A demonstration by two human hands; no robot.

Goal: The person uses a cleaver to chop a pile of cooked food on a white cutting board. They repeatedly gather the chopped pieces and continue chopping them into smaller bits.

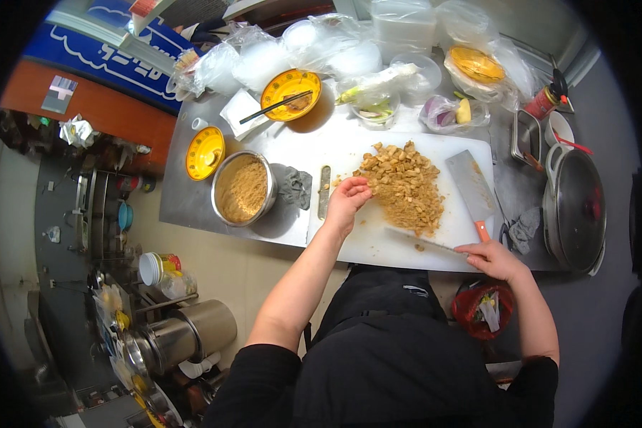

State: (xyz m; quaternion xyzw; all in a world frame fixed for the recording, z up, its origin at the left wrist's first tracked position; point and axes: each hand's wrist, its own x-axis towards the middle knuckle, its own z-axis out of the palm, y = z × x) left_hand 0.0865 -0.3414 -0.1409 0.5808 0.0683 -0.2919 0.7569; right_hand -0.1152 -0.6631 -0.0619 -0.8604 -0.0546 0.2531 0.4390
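Observation:
A heap of brown chopped food (pixel 406 166), coarse at the back and finer towards me, lies on a white plastic cutting board (pixel 342 241). At the heap's left edge is my left hand (pixel 349 200), fingers bent and thumb close to them; whether a piece is between them I cannot tell. My right hand (pixel 489 259) grips a cleaver (pixel 425 240) low over the board's front, its blade seen nearly edge-on and pointing left just below the heap. A second cleaver (pixel 466 179) with an orange handle rests flat on the board's right side.
Left of the board stand a steel bowl of fine brown crumbs (pixel 246 187), a grey cloth (pixel 296 187) and a yellow bowl (pixel 206 153). Black chopsticks lie across another yellow bowl (pixel 278 80). At right sits a lidded pot (pixel 578 208). Bagged vegetables (pixel 377 109) lie behind.

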